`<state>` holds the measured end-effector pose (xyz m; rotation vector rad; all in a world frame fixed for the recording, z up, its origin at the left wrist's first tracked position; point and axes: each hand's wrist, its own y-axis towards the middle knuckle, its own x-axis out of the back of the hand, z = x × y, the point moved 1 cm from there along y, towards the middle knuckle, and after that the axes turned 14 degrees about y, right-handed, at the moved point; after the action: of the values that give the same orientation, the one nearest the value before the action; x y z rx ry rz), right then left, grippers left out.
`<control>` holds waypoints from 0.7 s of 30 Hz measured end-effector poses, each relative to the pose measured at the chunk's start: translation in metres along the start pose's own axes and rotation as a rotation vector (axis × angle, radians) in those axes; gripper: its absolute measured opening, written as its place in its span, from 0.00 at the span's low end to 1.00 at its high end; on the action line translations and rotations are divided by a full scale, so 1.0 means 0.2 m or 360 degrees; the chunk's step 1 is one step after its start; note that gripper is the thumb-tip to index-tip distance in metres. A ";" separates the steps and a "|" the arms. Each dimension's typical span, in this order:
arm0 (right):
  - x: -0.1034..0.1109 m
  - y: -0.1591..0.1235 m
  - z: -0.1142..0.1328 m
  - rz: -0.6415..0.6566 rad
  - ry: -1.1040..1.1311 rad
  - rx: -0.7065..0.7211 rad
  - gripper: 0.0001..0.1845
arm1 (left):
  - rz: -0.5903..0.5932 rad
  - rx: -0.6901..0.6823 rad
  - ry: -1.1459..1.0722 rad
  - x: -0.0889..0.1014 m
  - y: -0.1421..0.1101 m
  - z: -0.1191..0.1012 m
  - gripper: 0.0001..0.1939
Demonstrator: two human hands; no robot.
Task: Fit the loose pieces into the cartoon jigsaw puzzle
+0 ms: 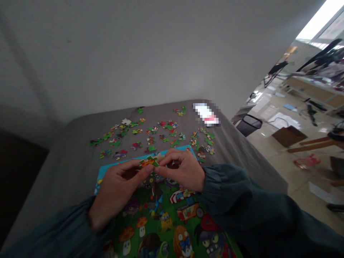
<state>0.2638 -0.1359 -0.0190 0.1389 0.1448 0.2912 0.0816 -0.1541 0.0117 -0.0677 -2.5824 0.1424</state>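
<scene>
A colourful cartoon jigsaw board [172,222] with a blue rim lies on the grey cloth in front of me. My left hand [118,190] and my right hand [182,170] meet above its far part. Both pinch a small green and orange puzzle piece [149,162] between their fingertips. Several loose pieces [153,134] lie scattered on the cloth beyond the board. Dark teal sleeves cover both my forearms.
The grey-covered table [67,161] stands against a white wall. A blurred white and red object [206,114] lies at its far right corner. To the right, the floor holds a black bin [249,124], a cardboard box [288,136] and other clutter.
</scene>
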 end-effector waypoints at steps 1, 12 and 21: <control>0.00 0.00 0.00 0.0014 -0.0001 0.0023 0.10 | 0.0000 0.0019 0.0034 0.00 0.00 0.00 0.19; 0.04 0.01 0.03 -0.0117 -0.0071 0.0598 0.12 | 0.0356 0.0232 -0.0362 0.00 0.05 0.14 0.21; 0.06 0.02 0.02 0.0043 -0.0263 0.0744 0.12 | 0.0420 0.0176 -0.0403 0.00 0.03 0.12 0.18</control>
<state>0.2756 -0.1291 -0.0165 0.6272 0.0447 0.2679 0.0681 -0.1506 -0.0096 -0.3720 -2.8013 0.4146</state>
